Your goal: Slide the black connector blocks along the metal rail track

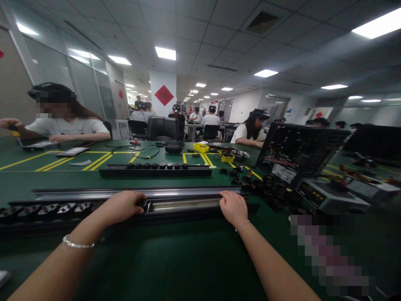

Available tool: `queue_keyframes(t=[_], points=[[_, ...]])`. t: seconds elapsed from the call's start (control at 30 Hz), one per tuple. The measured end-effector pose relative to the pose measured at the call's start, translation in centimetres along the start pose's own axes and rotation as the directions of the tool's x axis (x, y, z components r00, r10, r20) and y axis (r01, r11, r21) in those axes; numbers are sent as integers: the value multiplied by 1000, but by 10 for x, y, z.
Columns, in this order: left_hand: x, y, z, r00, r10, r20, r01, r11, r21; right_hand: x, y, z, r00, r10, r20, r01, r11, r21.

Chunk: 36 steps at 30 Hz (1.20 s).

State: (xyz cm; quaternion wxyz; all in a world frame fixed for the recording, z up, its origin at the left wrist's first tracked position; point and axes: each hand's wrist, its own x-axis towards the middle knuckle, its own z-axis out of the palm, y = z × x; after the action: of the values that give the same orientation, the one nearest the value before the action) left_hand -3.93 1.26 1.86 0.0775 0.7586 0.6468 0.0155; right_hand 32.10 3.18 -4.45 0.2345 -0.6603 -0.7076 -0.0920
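Table (188, 259): green, bare in the foreground. Rail (184, 200): long metal piece lying flat near the table's front edge, with its long axis running left to right across the view and its ends pointing to either side. Left hand (122, 207): fingers curled over the rail left of its middle, gripping. Right hand (233, 207): fingers bent over the rail right of its middle, also gripping. The rail spans between the two hands and runs past both. Beyond it, a black strip (155, 170) lies parallel. Far right is an open case (297, 154), and far left a seated person (67, 125).
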Motion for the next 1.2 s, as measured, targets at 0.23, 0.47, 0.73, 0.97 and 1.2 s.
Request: queue_keyframes(t=[0.23,0.47,0.73,0.97,1.2], points=[[-1,7,-1,1000,-2,-9,3,1000,12,0,-1,-3,1000,10,27,-10,1000,-1],[0,9,3,1000,13,-22,-13,1000,-1,1,-2,-3,999,10,41,-10,1000,-13],[1,14,5,1000,20,-24,-20,1000,-19,0,-1,-2,1000,2,21,-2,1000,2],[2,19,7,998,34,-47,-35,999,-24,0,-1,-1,1000,7,18,-7,1000,-3],[2,21,9,999,24,-42,-27,998,-60,0,-2,-2,1000,6,26,-6,1000,-3]])
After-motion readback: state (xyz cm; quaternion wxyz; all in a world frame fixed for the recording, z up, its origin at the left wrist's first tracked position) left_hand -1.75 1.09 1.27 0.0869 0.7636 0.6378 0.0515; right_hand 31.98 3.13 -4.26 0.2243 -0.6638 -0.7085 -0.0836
